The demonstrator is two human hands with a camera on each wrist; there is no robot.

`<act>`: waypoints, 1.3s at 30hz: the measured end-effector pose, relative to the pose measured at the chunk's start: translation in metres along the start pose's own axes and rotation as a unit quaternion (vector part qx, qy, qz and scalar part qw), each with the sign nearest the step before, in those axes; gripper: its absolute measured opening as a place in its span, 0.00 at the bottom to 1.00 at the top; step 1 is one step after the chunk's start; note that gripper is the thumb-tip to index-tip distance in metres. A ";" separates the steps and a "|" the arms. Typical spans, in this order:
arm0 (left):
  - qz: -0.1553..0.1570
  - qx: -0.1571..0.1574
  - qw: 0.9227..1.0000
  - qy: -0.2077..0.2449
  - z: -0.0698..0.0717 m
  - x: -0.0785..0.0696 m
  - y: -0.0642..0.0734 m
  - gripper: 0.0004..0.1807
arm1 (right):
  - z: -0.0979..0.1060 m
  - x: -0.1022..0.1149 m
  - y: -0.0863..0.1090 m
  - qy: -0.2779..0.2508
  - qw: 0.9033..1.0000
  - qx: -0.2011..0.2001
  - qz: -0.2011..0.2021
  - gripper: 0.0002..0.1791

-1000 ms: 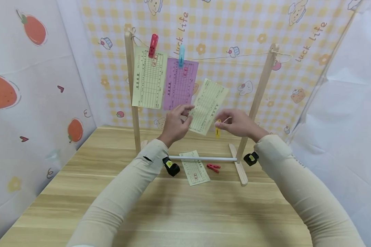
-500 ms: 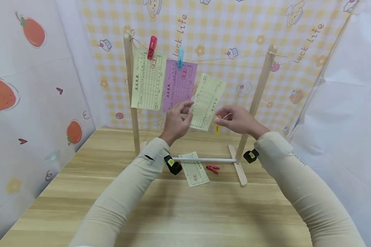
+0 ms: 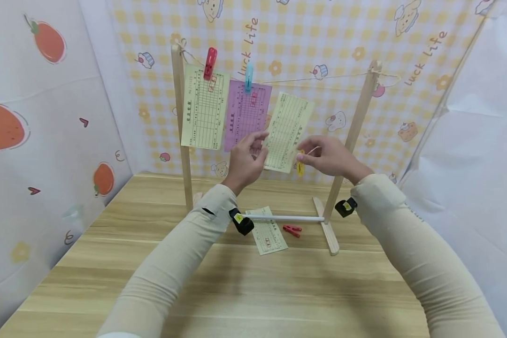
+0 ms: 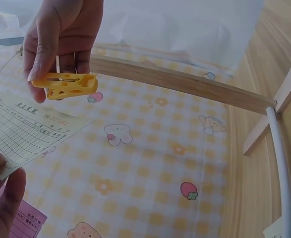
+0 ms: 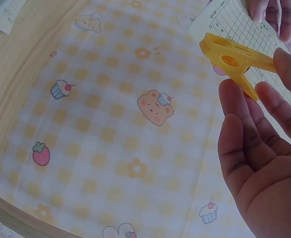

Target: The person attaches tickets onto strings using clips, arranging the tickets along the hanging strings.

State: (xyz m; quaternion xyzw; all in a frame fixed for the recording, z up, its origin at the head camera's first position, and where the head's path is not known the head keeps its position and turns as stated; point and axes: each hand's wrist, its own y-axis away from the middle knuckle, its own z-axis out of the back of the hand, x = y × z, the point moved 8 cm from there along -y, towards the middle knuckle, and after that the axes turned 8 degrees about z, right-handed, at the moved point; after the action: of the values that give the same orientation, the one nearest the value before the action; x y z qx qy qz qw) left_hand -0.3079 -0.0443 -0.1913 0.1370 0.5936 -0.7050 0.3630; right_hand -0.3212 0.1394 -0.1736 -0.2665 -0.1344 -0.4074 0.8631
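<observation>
My left hand [image 3: 247, 158] pinches the left edge of a pale yellow-green printed slip [image 3: 289, 131], which tilts upright below the string. My right hand [image 3: 327, 155] holds a yellow clothespin [image 5: 229, 57] by its handle ends, between thumb and fingers, just right of the slip. In the left wrist view the clothespin stands apart from the slip. To the left, a green slip [image 3: 204, 112] hangs from the string under a red clothespin [image 3: 210, 63]. Beside it a purple slip [image 3: 248, 110] hangs under a light blue clothespin [image 3: 249, 77]; my left fingers overlap its lower part.
The string [image 3: 338, 76] runs between two wooden posts [image 3: 359, 126], joined low down by a white rod [image 3: 287, 218]. On the wooden table [image 3: 253, 291] lie another green slip [image 3: 268, 237], partly under the rod, and a red clothespin [image 3: 293, 230]. A checked cloth hangs behind.
Both hands have risen with the slip and the yellow clothespin, so the slip's top edge is nearer the string. The hung slips and the things on the table stay put.
</observation>
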 end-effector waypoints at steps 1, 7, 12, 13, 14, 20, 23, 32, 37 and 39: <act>0.001 0.000 1.000 0.000 0.000 -0.001 0.000 0.18 | 0.002 0.001 -0.001 0.002 1.000 -0.003 0.002 0.15; 0.002 -0.003 1.000 0.007 -0.001 -0.004 -0.003 0.19 | 0.008 0.006 -0.005 0.005 1.000 -0.012 0.008 0.14; 0.003 -0.005 1.000 0.013 -0.002 -0.005 -0.004 0.18 | 0.011 0.010 -0.008 0.007 1.000 -0.017 0.012 0.14; 0.004 -0.006 1.000 0.013 -0.003 -0.006 -0.005 0.18 | 0.012 0.011 -0.009 0.009 1.000 -0.017 0.012 0.14; 0.005 -0.006 1.000 0.013 -0.003 -0.006 -0.005 0.18 | 0.012 0.011 -0.009 0.012 1.000 -0.018 0.014 0.14; 0.009 -0.017 1.000 0.017 -0.002 -0.010 -0.006 0.18 | 0.018 0.017 -0.012 0.036 0.999 -0.024 0.024 0.14; 0.007 -0.020 0.999 0.026 -0.003 -0.012 -0.007 0.18 | 0.023 0.018 -0.014 0.048 0.998 -0.031 0.027 0.13; 0.011 -0.027 0.999 0.038 -0.005 -0.011 -0.008 0.18 | 0.031 0.025 -0.019 0.037 0.998 -0.039 0.038 0.13; 0.011 -0.035 0.998 0.048 -0.005 -0.012 -0.009 0.19 | 0.036 0.031 -0.021 0.041 0.996 -0.052 0.052 0.11; 0.009 -0.039 0.998 0.051 -0.005 -0.012 -0.009 0.19 | 0.038 0.033 -0.022 0.043 0.995 -0.060 0.060 0.10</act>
State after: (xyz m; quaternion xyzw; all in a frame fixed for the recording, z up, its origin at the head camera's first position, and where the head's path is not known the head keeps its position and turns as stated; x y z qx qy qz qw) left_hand -0.3064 -0.0347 -0.1786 0.1641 0.6374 -0.6699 0.3436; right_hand -0.3180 0.1285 -0.1194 -0.3076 -0.0567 -0.3731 0.8735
